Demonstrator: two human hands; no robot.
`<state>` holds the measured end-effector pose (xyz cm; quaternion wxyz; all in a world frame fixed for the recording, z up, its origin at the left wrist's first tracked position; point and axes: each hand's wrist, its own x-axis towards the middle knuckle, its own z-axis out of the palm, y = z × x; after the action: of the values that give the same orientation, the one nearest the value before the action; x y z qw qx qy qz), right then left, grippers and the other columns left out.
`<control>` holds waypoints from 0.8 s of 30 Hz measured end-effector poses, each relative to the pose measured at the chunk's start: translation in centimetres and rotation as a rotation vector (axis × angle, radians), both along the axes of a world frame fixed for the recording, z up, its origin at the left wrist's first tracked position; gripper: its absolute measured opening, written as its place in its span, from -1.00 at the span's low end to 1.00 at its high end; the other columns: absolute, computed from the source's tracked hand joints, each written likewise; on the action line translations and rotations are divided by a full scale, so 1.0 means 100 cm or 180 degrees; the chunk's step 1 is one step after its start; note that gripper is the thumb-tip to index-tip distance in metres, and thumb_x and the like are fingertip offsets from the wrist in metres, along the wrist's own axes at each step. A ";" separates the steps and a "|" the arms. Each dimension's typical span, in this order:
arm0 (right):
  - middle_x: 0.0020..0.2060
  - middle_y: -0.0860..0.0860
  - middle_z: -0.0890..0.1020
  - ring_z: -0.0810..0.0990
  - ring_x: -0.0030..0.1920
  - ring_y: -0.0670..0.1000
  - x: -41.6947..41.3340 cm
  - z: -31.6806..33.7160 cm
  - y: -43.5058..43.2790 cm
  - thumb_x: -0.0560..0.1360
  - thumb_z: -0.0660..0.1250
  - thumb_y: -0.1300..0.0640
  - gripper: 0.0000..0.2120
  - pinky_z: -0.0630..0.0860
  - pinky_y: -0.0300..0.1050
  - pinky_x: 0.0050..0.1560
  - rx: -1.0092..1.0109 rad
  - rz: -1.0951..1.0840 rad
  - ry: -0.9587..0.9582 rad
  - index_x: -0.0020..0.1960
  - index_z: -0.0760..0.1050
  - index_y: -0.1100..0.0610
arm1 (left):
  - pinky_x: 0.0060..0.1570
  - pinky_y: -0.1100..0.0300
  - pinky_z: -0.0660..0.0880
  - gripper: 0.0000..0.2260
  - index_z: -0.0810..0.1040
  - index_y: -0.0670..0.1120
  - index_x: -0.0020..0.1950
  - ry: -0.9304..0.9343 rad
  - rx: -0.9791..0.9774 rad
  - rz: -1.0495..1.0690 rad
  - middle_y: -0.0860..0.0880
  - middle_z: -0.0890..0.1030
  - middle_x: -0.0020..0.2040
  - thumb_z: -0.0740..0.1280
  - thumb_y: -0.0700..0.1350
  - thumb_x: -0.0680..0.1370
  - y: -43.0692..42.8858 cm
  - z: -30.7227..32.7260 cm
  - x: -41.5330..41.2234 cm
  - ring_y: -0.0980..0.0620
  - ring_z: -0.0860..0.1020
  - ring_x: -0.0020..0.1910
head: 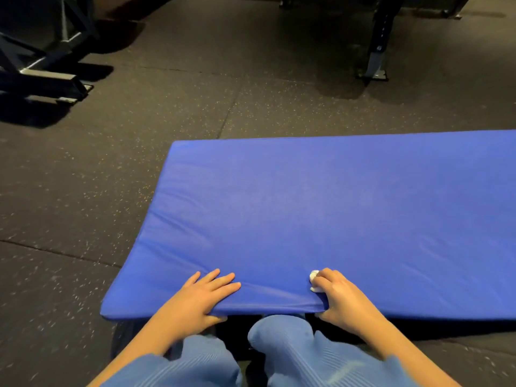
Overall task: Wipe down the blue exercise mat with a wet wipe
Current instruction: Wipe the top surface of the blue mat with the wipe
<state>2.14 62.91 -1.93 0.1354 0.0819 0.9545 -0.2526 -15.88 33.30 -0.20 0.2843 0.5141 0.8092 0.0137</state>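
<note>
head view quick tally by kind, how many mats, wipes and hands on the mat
blue exercise mat: 1
wet wipe: 1, bunched under the right hand's fingers
hands: 2, left hand and right hand, both pinching the mat's near edge
total: 4

A single head-worn wide-angle camera looks forward and down, close above the near edge of the blue exercise mat (321,219); the floor (111,163) beyond recedes toward dim, seemingly metal, equipment frames (47,76).
</note>
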 end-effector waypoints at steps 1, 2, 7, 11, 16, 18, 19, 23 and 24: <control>0.14 -0.20 0.34 0.40 0.22 -0.11 0.001 0.002 0.001 0.35 0.44 0.09 -0.52 0.34 -0.40 0.16 -0.0114 0.0016 -0.0127 0.24 0.44 0.08 | 0.35 -0.11 0.30 -0.30 -0.06 0.32 0.51 0.0027 -0.0064 0.0045 0.22 0.23 0.49 0.01 0.42 0.39 0.001 -0.004 -0.001 0.03 0.26 0.47; 0.15 -0.21 0.30 0.37 0.24 -0.14 0.000 0.004 0.003 0.34 0.47 0.07 -0.48 0.30 -0.42 0.17 -0.0229 0.0029 -0.0292 0.26 0.44 0.07 | 0.34 -0.12 0.33 -0.29 -0.09 0.35 0.50 0.0013 -0.0147 0.0108 0.23 0.23 0.48 -0.03 0.51 0.39 0.001 -0.007 -0.003 0.04 0.25 0.47; 0.08 -0.10 0.47 0.51 0.06 -0.11 -0.021 0.014 0.008 0.47 0.39 0.16 -0.72 0.36 -0.42 0.02 -0.0608 -0.0299 -0.0494 0.18 0.56 0.04 | 0.46 0.24 -0.02 0.11 0.33 0.16 0.46 -0.0364 0.0318 0.0854 0.37 0.10 0.39 -0.35 0.66 0.11 -0.001 -0.013 -0.008 0.31 -0.02 0.45; -0.01 -0.11 0.45 0.50 -0.14 -0.19 -0.058 0.002 -0.023 0.55 0.34 0.03 -0.83 0.34 -0.47 -0.10 -0.0669 -0.0473 0.0030 0.05 0.65 0.06 | 0.46 0.05 0.00 -0.21 0.44 0.07 0.41 0.0068 0.0529 0.1482 0.18 0.29 0.48 -0.12 0.44 0.38 -0.019 -0.017 -0.021 0.14 0.11 0.52; -0.07 -0.10 0.49 0.46 -0.20 -0.27 -0.079 -0.008 -0.071 0.54 0.36 -0.01 -0.81 0.33 -0.40 -0.12 -0.0822 -0.0056 0.0325 0.02 0.69 0.05 | 0.48 -0.11 -0.10 -0.53 0.25 0.08 0.52 0.0542 -0.0114 0.2599 0.00 0.07 0.58 0.12 0.16 0.62 -0.057 -0.028 -0.031 -0.04 -0.06 0.56; -0.10 -0.10 0.50 0.45 -0.14 -0.17 -0.076 -0.009 -0.074 0.57 0.29 -0.07 -0.75 0.37 -0.28 -0.11 -0.0642 0.0196 0.0376 0.00 0.69 0.01 | 0.45 -0.16 -0.12 -0.52 0.20 0.10 0.52 0.0720 -0.0222 0.2725 -0.01 0.03 0.58 0.09 0.18 0.62 -0.062 -0.028 -0.032 -0.06 -0.10 0.56; -0.13 -0.10 0.52 0.46 -0.13 -0.09 -0.074 -0.008 -0.072 0.57 0.24 -0.12 -0.70 0.39 -0.23 -0.13 -0.0509 0.0242 0.0453 -0.04 0.69 -0.01 | 0.43 -0.21 -0.12 -0.52 0.19 0.10 0.52 0.0842 -0.0258 0.2839 -0.02 0.03 0.58 0.07 0.20 0.62 -0.064 -0.027 -0.036 -0.08 -0.11 0.55; -0.14 -0.12 0.52 0.44 -0.17 -0.02 -0.079 -0.007 -0.064 0.53 0.33 -0.05 -0.74 0.35 -0.23 -0.19 -0.0094 0.0099 0.0708 -0.25 0.65 0.04 | 0.39 -0.23 0.16 -0.45 0.11 0.09 0.55 0.0449 -0.0482 0.3594 -0.14 0.07 0.56 0.07 0.24 0.60 -0.091 -0.026 -0.052 -0.22 0.15 0.48; -0.11 -0.10 0.50 0.44 -0.17 -0.03 -0.083 -0.008 -0.067 0.52 0.37 0.02 -0.78 0.33 -0.24 -0.20 -0.0061 0.0027 0.0637 -0.24 0.64 0.09 | 0.35 -0.19 0.25 -0.43 0.09 0.09 0.56 0.0177 -0.0406 0.3719 -0.17 0.12 0.54 0.09 0.24 0.59 -0.095 -0.027 -0.052 -0.25 0.25 0.43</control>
<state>-6.20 56.21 -2.72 0.0411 0.0509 0.9612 -0.2680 -21.11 23.76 -2.86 0.2386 -0.0350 0.9647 0.1059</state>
